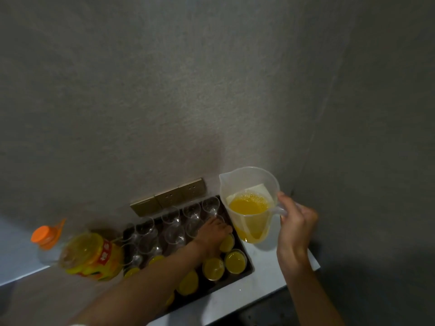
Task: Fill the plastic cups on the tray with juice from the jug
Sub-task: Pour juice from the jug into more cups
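- Several plastic cups [231, 261] at the near end of the tray [247, 255] are full already; the clear ones toward the wall socket [169, 196] are empty.
- Right hand [295, 225] grips the jug [249, 205] by its handle, upright, just right of the tray.
- Left hand [215, 229] sits over a cup mid-tray, probably pinching its rim, but it's dim.
- Tip: steady that cup, bring the spout low, tilt slowly.
- Juice bottle [87, 254] lies left of the tray.

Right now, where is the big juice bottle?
The juice bottle lies tipped on the counter, left of the tray of cups, orange cap pointing away left.
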`<action>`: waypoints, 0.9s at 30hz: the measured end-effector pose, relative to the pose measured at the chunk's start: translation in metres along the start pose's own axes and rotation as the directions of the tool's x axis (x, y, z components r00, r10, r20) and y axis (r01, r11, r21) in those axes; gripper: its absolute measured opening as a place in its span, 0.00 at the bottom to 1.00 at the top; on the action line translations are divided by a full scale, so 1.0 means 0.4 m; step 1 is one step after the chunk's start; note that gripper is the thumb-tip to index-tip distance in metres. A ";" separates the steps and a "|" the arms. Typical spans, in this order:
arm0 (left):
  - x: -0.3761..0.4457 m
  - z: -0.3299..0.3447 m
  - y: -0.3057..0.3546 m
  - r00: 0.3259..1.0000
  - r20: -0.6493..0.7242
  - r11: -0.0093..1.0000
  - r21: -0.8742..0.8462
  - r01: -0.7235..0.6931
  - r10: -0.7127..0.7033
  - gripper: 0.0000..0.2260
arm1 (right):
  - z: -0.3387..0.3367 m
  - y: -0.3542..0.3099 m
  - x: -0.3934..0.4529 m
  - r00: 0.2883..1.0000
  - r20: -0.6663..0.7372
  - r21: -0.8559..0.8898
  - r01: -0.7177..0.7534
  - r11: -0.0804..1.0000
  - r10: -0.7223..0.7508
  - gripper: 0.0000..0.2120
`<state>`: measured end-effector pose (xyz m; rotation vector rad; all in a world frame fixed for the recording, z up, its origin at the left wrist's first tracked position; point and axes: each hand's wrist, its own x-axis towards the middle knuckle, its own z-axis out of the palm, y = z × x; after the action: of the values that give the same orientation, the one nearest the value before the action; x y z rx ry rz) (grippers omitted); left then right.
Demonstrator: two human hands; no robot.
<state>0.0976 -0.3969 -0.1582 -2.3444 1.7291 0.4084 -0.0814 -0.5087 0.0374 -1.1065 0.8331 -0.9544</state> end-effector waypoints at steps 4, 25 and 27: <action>0.007 0.007 0.005 1.000 -0.010 0.999 -0.041 0.015 -0.015 0.35 | -0.002 0.008 0.002 1.000 -0.013 -0.015 -0.001 1.000 0.001 0.25; -0.100 -0.041 -0.006 0.968 -0.230 0.951 -0.307 0.025 -0.100 0.22 | 0.030 0.013 -0.033 1.000 0.025 -0.056 -0.002 0.998 0.004 0.24; -0.127 -0.047 -0.012 0.949 -0.259 0.935 -0.345 0.081 -0.178 0.20 | 0.041 0.013 -0.038 0.999 0.048 -0.056 -0.010 0.998 0.013 0.25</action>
<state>0.0899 -0.3558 -0.1235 -2.8674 1.7186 0.3754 -0.0713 -0.4881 0.0377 -1.1668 0.8301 -0.8962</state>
